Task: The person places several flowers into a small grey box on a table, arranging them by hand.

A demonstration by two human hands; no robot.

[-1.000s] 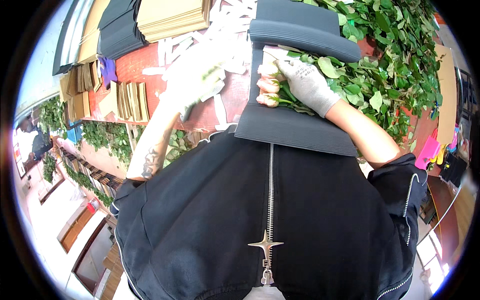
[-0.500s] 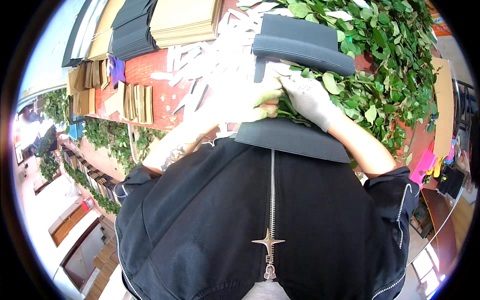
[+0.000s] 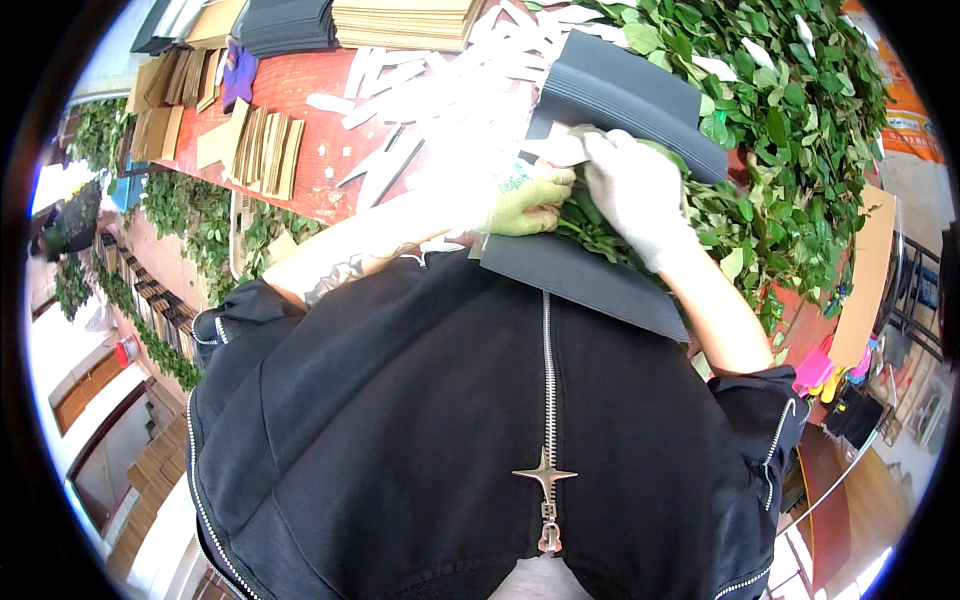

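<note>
A red wooden table (image 3: 295, 80) leaves bare patches left of the hands; heaped green leafy stems (image 3: 790, 140) crowd the right. On a dark-grey ridged sheet (image 3: 585, 280), the curled pale-gloved left hand (image 3: 522, 202) and white-gloved right hand (image 3: 632, 188) flank a leafy green bunch (image 3: 588, 222); fingers and glare hide its left end, and I cannot tell whether either grips.

Ribbed sheet (image 3: 620, 82) dark grey; leaves (image 3: 775, 130) green; tabletop (image 3: 300, 85) red; jacket (image 3: 400, 420) black.
</note>
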